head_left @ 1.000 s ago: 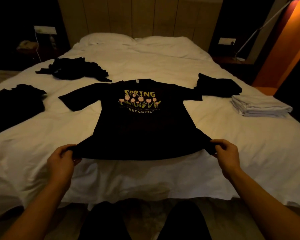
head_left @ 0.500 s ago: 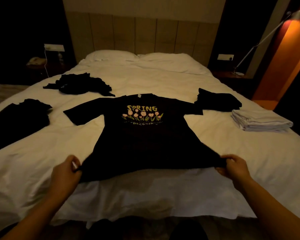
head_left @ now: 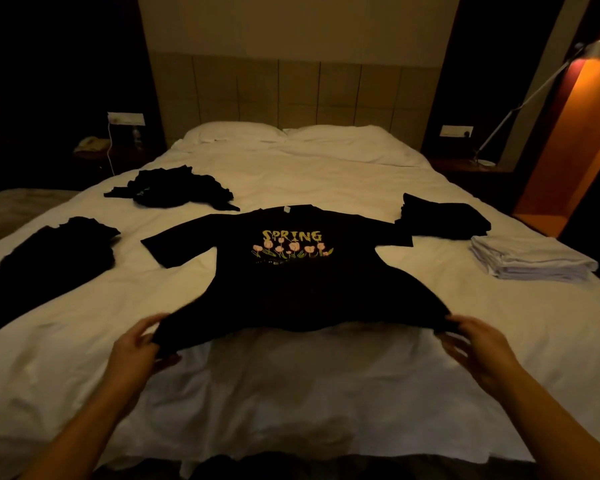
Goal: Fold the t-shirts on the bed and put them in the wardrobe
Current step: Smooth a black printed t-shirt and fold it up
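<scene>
White bed (head_left: 326,393), black t-shirt (head_left: 302,282) spread at centre frame.
Left hand (head_left: 136,351) and right hand (head_left: 478,344) pinch hem corners; shirt runs lengthwise toward upper frame.

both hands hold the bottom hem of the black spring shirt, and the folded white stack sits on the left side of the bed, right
Not quite. Left hand and right hand do hold the black shirt's hem, but the head view shows the white stack on the bed's right side.
</scene>
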A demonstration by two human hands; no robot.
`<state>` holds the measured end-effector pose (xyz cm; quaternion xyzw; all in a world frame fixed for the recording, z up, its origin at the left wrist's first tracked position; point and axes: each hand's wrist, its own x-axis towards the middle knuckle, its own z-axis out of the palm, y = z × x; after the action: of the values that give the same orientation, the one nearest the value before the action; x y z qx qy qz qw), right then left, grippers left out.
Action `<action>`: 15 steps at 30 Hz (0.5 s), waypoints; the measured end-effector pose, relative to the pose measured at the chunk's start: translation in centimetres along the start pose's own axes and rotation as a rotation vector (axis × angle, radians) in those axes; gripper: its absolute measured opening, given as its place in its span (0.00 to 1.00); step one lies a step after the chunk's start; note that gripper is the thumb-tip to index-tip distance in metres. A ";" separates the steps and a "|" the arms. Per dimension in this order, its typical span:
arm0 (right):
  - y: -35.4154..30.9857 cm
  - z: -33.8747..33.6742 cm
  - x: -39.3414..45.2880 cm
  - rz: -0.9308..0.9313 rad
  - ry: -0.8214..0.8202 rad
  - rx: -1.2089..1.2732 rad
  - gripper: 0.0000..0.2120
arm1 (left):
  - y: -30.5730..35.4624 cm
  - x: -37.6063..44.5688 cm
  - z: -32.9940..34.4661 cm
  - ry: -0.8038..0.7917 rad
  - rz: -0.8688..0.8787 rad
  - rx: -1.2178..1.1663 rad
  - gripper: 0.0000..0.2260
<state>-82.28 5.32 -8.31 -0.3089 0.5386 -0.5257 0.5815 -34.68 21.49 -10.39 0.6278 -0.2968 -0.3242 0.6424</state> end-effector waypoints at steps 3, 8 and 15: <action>3.1 -1.9 -0.1 0.246 0.017 -0.061 0.07 | -3.6 -0.7 -1.7 -0.070 -0.109 0.074 0.20; 5.2 -3.8 0.2 0.288 0.008 -0.119 0.09 | -5.7 -1.7 -3.0 -0.126 -0.249 0.078 0.15; 5.8 -3.8 0.6 0.239 -0.011 -0.207 0.10 | -6.5 -1.9 -3.1 -0.126 -0.175 -0.018 0.10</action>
<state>-84.36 7.02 -14.70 -0.3035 0.6196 -0.3927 0.6081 -33.66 24.85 -16.92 0.6239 -0.2776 -0.4203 0.5975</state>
